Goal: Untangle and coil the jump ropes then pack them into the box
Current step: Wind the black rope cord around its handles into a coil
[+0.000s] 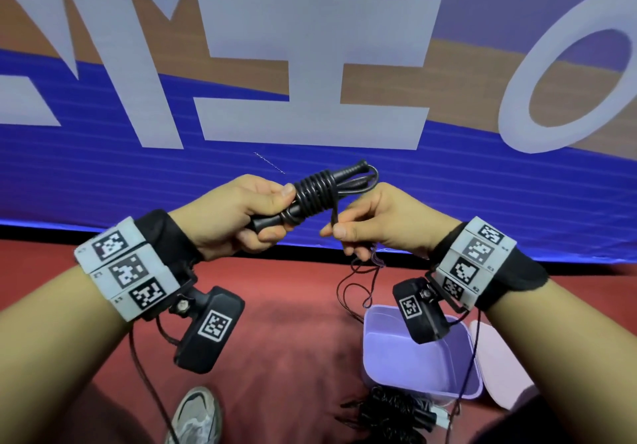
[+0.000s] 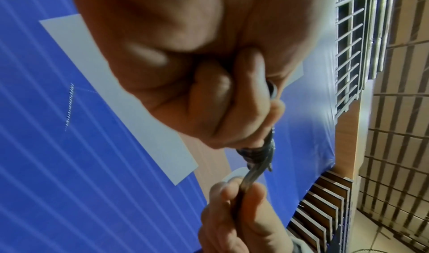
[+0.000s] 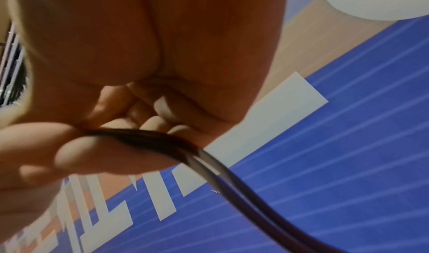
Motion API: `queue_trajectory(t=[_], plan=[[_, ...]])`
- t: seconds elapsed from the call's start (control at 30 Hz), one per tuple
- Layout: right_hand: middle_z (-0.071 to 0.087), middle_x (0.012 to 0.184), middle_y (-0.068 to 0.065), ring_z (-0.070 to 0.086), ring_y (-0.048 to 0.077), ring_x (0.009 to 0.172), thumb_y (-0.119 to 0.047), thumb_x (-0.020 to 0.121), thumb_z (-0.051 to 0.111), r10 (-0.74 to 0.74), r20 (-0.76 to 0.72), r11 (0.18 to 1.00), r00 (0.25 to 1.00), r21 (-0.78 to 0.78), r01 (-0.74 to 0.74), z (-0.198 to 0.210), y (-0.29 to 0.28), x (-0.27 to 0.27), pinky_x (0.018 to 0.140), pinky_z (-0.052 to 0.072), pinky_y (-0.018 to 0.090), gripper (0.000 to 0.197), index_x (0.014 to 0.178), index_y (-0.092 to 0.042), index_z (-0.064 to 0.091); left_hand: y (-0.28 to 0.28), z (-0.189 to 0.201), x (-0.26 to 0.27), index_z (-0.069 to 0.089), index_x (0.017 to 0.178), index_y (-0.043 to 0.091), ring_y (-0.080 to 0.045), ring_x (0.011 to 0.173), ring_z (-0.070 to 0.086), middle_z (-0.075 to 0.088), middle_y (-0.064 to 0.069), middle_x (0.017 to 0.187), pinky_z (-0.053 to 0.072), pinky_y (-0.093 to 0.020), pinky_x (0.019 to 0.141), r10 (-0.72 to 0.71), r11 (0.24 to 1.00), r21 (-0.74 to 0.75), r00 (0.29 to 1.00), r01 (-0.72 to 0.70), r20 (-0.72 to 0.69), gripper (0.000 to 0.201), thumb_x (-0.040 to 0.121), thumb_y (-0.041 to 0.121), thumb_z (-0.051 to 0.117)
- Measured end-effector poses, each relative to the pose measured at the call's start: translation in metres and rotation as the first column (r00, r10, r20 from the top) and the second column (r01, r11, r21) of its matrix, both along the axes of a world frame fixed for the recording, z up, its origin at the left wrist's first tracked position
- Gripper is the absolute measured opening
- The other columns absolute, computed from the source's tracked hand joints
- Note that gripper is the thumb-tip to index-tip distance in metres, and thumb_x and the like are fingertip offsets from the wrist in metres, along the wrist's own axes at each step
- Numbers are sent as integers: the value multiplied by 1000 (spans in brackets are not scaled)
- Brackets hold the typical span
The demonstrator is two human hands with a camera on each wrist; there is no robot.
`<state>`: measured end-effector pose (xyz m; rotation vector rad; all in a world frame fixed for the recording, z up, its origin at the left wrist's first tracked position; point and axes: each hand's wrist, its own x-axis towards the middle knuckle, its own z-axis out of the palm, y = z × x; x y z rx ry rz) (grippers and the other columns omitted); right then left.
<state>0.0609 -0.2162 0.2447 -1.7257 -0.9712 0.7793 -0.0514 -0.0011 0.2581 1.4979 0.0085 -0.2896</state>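
The left hand (image 1: 238,211) is wrapped around a black jump rope (image 1: 319,188), already wound into a tight bundle of coils around its own handles, and holds it up in the air in front of the chest. The right hand (image 1: 375,221), just at the bundle's 4 o'clock, pinches the doubled tail of the cord between thumb and fingers (image 3: 97,152); the right wrist view shows two strands leaving that pinch side by side. So both hands are clamped on the same rope, close together but not touching. A thinner dark string (image 1: 358,281) dangles below the right hand, and I cannot tell whether it belongs to this rope or to the wrist gear. The open purple box (image 1: 389,368) sits on the red floor (image 1: 293,323) at about 5 o'clock from the hands, its pale lid (image 1: 499,368) lying just beside it, and a tangled black heap (image 1: 386,412), probably more ropes, rests against the box's near edge. The step in hand looks like securing the last turn. The main risk is slack: if the right hand eases off before the tail is tucked under a coil, the stiff cord will likely spring loose and the wraps will unwind. Pulling too hard could instead drag coils off the handle end at 2 o'clock. The dangling string could also snag the bundle on the way down to the box.
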Motion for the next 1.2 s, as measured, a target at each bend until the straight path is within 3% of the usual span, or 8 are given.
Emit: queue_trajectory(t=[0.1,0.2,0.27,0.37,0.6,0.8,1.0,1.2], plan=[[64,67,18,53,20,50,-42,72,77,79,51,994,996,-81,-75,-7,2,5,56,43,36,17,69,-26,78,-1,-2,-3,66,74,13,-4,37,22,41,-3,50,21,-10,35,-169,985,-29,986,169,-1,46,70,57,79],[63,62,22,51,22,50,-49,65,79,156,149,973,976,-194,-126,-11,3,8,50,40,30,43,70,-6,75,-3,-3,-5,66,71,14,-5,36,24,44,-3,50,23,-9,39,-318,948,12,947,319,-43,47,70,59,79],[59,55,19,42,20,48,-36,68,85,208,261,955,943,-263,-138,-18,4,11,50,34,28,40,66,1,70,-3,-5,-5,64,71,16,-9,39,24,43,-4,50,23,-11,40,-392,914,78,916,399,-88,46,73,61,75],[37,45,1,26,11,50,-9,77,72,147,413,935,899,-354,10,-22,4,19,51,27,25,38,48,-10,48,-5,-8,-5,63,71,19,-13,44,23,42,-3,50,19,-20,43,-426,870,197,889,453,-166,43,79,60,69],[66,72,-8,61,12,69,-44,77,81,118,561,944,819,-320,83,-18,1,26,68,53,40,26,73,-22,69,-14,-18,3,58,76,11,-14,40,36,50,-2,50,29,-22,43,-261,704,559,892,438,-369,35,100,35,52],[61,76,-8,57,16,74,-35,93,62,-120,774,971,621,-38,235,-5,6,15,70,50,40,17,85,-22,69,-11,-14,16,57,72,9,-17,41,35,48,-4,48,28,-21,44,118,731,683,985,1,-128,41,103,34,49],[65,73,-6,52,7,55,-15,99,53,-275,548,961,790,125,248,4,6,-3,56,42,21,16,101,-24,66,1,-3,16,58,80,1,-14,41,28,43,-3,50,20,-18,39,302,842,446,950,-303,74,39,103,31,47],[67,66,5,52,17,48,-14,95,64,-190,68,965,979,199,173,6,4,-7,48,40,29,9,91,-6,63,-2,13,-1,53,77,0,-5,38,26,40,-1,48,9,-19,39,233,964,107,968,-243,98,37,89,35,48]])
